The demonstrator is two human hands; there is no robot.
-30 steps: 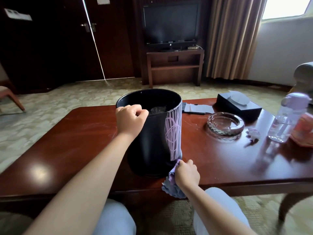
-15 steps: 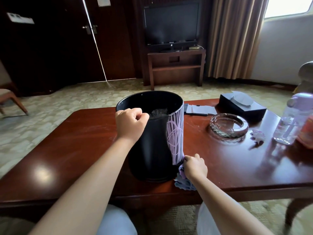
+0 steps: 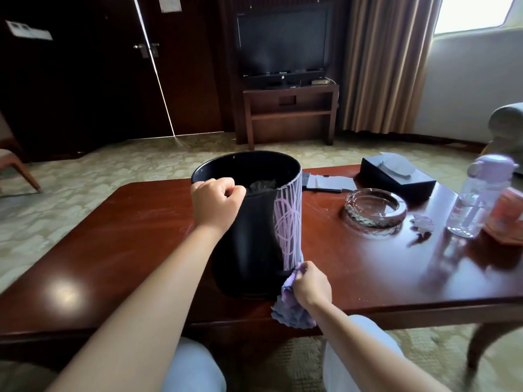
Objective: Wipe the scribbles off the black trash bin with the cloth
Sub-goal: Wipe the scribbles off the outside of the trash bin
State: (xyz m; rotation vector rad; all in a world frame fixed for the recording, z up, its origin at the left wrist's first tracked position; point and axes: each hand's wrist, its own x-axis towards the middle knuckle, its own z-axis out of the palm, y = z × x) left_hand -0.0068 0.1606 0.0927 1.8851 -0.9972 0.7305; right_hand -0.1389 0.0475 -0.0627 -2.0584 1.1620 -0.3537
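Cloth [image 3: 291,304] has dropped lower; bin [image 3: 249,244] bears pale purple scribbles [image 3: 287,222].

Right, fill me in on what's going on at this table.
A person is cleaning a black trash bin that stands on the wooden coffee table. The left hand grips the bin's rim to steady it, while the right hand holds a purple cloth against the bottom of the bin's side. Pale purple scribbles still cover that side from the rim down, so most of the wiping is not yet done. A glass ashtray sits to the right.
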